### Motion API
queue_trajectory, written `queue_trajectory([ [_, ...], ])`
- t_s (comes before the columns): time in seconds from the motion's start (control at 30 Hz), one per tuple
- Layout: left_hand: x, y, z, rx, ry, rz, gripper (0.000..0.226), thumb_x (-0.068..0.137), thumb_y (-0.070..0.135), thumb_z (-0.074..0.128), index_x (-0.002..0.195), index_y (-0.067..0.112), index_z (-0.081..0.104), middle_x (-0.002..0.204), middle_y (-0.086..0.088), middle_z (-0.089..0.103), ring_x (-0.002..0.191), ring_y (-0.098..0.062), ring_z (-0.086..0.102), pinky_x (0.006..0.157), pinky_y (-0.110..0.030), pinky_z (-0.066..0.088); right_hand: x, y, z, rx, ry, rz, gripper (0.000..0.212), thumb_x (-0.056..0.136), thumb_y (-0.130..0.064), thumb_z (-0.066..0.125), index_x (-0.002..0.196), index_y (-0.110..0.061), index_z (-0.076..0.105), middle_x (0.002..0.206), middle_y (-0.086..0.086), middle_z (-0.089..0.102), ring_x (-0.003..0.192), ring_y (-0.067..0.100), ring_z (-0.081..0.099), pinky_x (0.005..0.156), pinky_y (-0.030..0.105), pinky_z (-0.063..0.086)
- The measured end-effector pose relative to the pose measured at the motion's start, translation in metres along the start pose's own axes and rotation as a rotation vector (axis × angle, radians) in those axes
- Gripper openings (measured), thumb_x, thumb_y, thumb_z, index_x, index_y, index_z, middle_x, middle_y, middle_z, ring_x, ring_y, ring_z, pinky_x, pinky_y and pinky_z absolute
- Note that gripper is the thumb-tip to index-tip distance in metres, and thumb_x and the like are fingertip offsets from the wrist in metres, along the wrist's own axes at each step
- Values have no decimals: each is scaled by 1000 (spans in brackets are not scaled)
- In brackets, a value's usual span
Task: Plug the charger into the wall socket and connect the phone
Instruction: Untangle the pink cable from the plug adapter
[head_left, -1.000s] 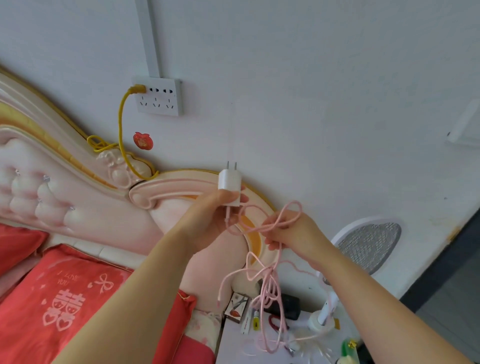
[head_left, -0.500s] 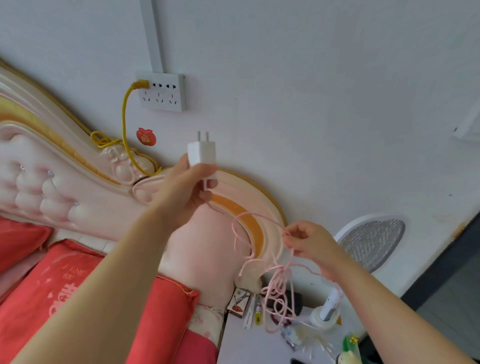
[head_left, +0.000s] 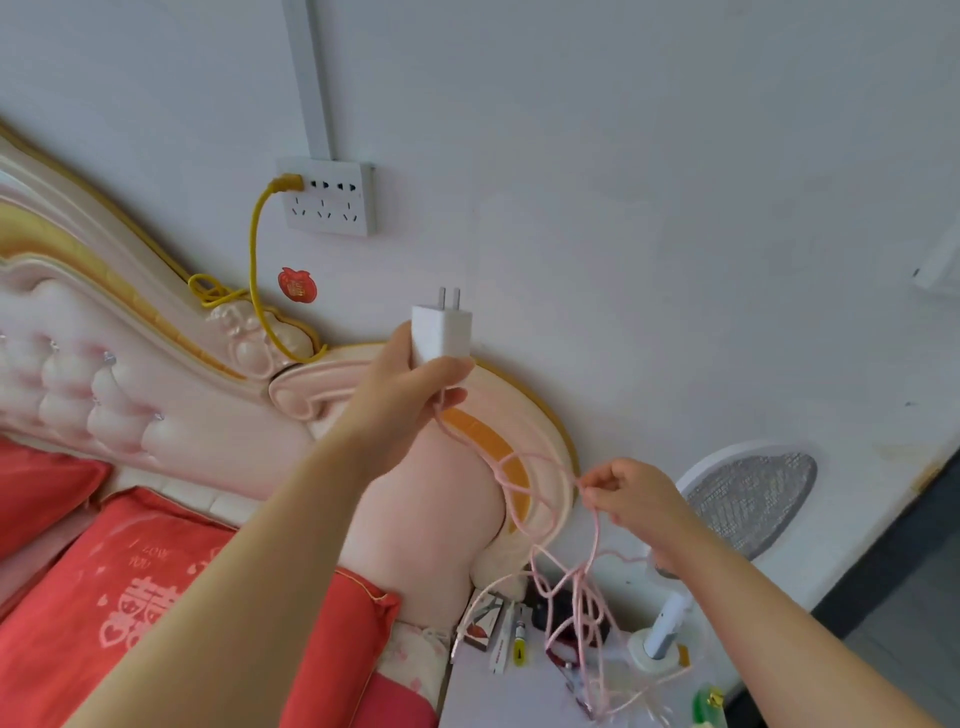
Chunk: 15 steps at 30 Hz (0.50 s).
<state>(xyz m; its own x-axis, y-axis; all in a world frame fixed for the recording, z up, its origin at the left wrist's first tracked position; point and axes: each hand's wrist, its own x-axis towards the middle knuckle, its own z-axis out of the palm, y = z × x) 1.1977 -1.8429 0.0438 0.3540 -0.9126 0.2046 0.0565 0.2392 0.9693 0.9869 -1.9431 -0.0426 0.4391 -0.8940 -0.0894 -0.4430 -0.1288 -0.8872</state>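
Wall socket: white multi-slot block on the wall, taken as the reference for every entry below. A yellow plug fills its upper left slot. The upper slots to the right of that plug look free.
Left hand: below and to the right of the socket, well apart from it. My fingers and thumb are curled round the lower half of the charger.
Charger: a white block with rounded edges and two flat metal prongs on its top end, held below and right of the socket.
Long axis: near upright. The prongs point up along the wall, not into the socket face.
Bearing: from the charger, the socket lies up and to the left.
Nearer hand: my left, by a clear margin.
Judgement: the coming move is a lift up and leftward, with the prongs turned to face a free slot.
Pink cable: leaves the charger's base and runs down and right, away from the socket, then hangs in tangled loops.
Right hand: farthest from the socket, low and to the right. My fingertips pinch a strand of the cable.
Phone: I cannot pick it out. The clutter under the loops is too small to tell.
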Motion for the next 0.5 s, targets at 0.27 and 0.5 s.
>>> queue_trajectory([
  [0.27, 2, -8, 49, -152, -125, 46, 25, 69, 7, 57, 91, 13, 47, 68, 5, 49, 56, -1, 50, 59, -18, 44, -16, -47, 10, 370, -258, -114, 31, 79, -48, 58, 92, -21, 64, 91, 2, 69, 92, 20, 65, 87, 34, 49],
  [0.5, 6, 4, 65, -223, 21, 105, 27, 69, 8, 59, 92, 12, 46, 75, 0, 48, 61, -8, 47, 60, -22, 41, -30, -43, 36, -44, 16, -178, 34, 75, -34, 71, 99, -19, 53, 95, -4, 56, 89, 9, 54, 68, 14, 42],
])
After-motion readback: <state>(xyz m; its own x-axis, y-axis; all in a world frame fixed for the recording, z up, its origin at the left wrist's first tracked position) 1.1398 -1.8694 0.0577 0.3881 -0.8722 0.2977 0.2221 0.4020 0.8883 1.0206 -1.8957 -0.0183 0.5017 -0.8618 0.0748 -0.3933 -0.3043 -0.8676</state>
